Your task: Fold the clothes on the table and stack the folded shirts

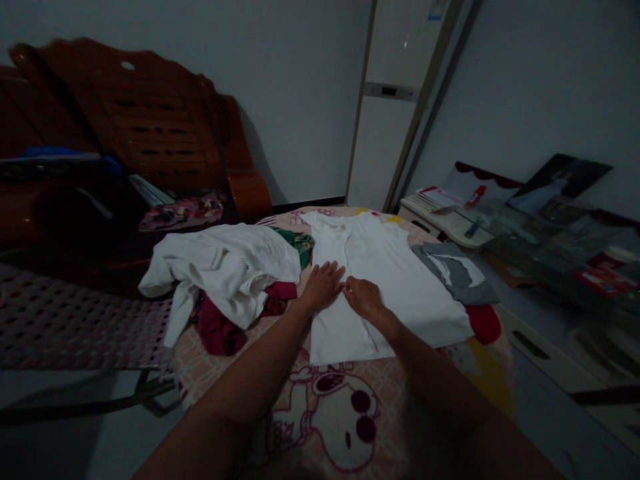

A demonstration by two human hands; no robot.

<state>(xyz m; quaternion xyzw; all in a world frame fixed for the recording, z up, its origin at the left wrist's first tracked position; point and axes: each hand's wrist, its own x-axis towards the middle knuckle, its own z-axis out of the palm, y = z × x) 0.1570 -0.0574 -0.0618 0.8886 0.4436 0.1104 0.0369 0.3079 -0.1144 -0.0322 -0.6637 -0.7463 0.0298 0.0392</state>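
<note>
A white shirt [410, 287] lies spread out on the round table, with an edge of cloth running down its left part. My left hand [324, 285] rests palm down on the shirt, its fingers stretched out. Close beside it, my right hand [364, 296] has thumb and fingers pinched on the edge of the shirt. To the left is a heap of clothes with a crumpled white garment [230, 260] on top and a dark red cloth [217, 327] under it. A folded grey garment with a white print [453, 270] lies right of the shirt.
The table has a patterned cloth [295, 427] with a cartoon dog. A woven lounger [80, 320] stands at the left, before a wooden bench [145, 127]. A tall white cabinet-like unit [383, 147] stands behind, and a glass-topped table [540, 233] at the right.
</note>
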